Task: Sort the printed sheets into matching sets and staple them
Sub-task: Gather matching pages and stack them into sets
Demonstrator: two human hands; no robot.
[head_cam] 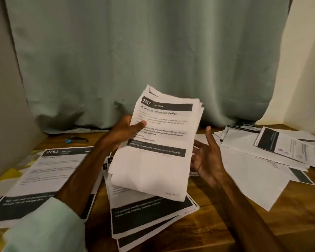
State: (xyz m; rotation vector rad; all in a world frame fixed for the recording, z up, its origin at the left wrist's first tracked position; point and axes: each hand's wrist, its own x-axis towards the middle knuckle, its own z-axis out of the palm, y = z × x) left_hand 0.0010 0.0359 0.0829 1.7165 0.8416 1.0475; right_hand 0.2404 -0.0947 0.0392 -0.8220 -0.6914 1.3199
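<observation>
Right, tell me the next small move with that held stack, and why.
Probably bring the open right hand to the right edge of the held stack and lift off the top sheet, 2437. The left hand alone grips the stack, its sheets are unevenly fanned, and the pile on the table at left is headed 2762, so it likely goes elsewhere.

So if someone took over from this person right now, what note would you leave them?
Left hand: grips a stack of sheets above the table; the top page is 2437, "Brew a Cup of Instant Coffee".
Right hand: open beside the stack, holding nothing.
Laid out: pile headed 2762 at left, middle pile under the stack, loose sheets at right.
Stapler: far left of the table, untouched.
Done: some piles started; staples cannot be seen.
Left: sort the held stack, then staple each set.
</observation>
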